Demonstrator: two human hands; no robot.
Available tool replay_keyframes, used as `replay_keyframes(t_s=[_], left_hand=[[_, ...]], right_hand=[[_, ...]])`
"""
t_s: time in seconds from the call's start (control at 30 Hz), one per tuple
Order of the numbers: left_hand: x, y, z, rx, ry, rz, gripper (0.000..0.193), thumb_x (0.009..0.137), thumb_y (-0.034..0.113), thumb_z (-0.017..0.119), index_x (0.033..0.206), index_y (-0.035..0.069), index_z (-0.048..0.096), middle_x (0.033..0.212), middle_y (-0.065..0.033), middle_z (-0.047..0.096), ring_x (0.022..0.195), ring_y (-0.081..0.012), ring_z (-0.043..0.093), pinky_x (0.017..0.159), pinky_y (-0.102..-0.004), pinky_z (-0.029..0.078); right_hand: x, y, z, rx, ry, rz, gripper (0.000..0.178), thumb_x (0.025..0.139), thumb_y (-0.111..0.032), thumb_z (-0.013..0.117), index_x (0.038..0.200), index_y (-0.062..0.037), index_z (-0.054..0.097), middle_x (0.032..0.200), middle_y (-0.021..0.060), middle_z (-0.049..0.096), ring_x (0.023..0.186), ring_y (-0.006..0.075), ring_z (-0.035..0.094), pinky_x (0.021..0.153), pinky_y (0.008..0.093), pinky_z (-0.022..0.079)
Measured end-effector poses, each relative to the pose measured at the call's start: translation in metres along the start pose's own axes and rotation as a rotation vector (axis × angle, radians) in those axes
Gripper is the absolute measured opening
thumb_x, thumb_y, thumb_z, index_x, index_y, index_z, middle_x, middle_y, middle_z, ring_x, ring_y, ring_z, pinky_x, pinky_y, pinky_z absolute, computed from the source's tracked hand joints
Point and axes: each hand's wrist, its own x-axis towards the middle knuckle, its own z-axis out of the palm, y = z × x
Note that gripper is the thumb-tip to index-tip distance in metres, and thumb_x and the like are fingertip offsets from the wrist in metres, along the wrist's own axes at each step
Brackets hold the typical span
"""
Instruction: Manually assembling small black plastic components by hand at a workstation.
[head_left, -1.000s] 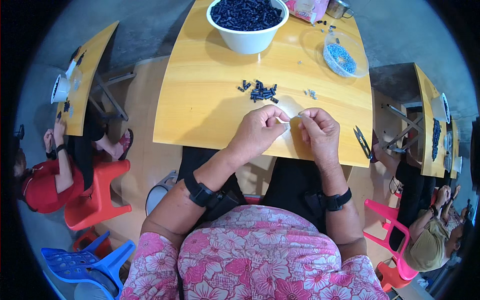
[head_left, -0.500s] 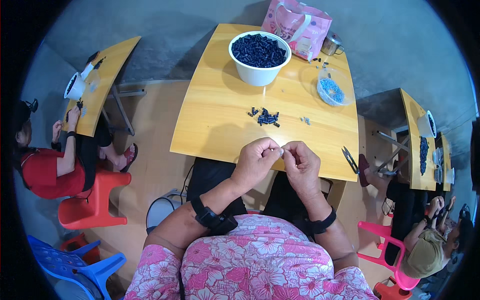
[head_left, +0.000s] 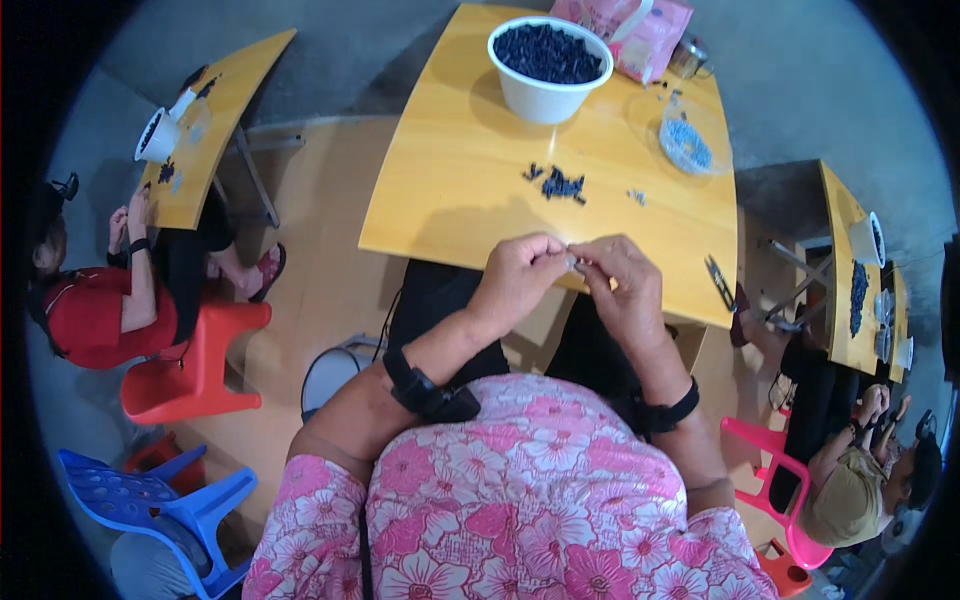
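My left hand (head_left: 518, 280) and my right hand (head_left: 625, 283) meet at the fingertips over the near edge of the wooden table (head_left: 440, 205). Both are closed in a pinch. A tiny pale glint shows between them, too small and too covered by fingers to name. Just beyond lies a loose pile of small black cylindrical pieces (head_left: 563, 186). To its right sit a few tiny grey-blue pieces (head_left: 637, 197). A white tub (head_left: 545, 103) heaped with more black pieces stands farther back.
Small black-handled snips (head_left: 720, 284) lie at the right edge. A clear bowl (head_left: 690, 150) holds light-blue bits. Behind are a pink bag (head_left: 640, 35) and a lidded jar (head_left: 690, 56). A person in red (head_left: 110, 305) works at a left table; others sit at right.
My view has tilted, so the table and its things sit higher and farther right in the picture. My fingertips stay together, the right fingers slightly rearranged.
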Motion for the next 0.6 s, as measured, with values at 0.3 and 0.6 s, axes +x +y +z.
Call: replay_keyframes(t_s=[0.3, 0.6], left_hand=[[-0.011, 0.015, -0.001, -0.252, -0.085, -0.218, 0.021, 0.097, 0.021, 0.055, 0.097, 0.004, 0.067, 0.069, 0.0086, 0.047, 0.06, -0.0003, 0.039, 0.052, -0.0186, 0.032], [-0.02, 0.002, -0.006, -0.688, -0.223, -0.375, 0.026, 0.101, 0.02, 0.046, 0.114, 0.002, 0.06, 0.078, 0.0043, 0.044, 0.064, -0.0048, 0.038, 0.055, -0.0193, 0.033]], right_hand=[[-0.011, 0.003, 0.003, 0.094, -0.001, 0.182, 0.015, 0.079, 0.0, 0.07, 0.093, -0.0064, 0.07, 0.08, 0.0077, 0.066, 0.073, 0.0202, 0.064, 0.066, 0.0309, 0.052], [-0.019, 0.002, 0.002, 0.645, 0.015, 0.557, 0.005, 0.089, -0.002, 0.065, 0.093, -0.0004, 0.066, 0.082, -0.0019, 0.063, 0.072, 0.0056, 0.057, 0.064, 0.0213, 0.047]])
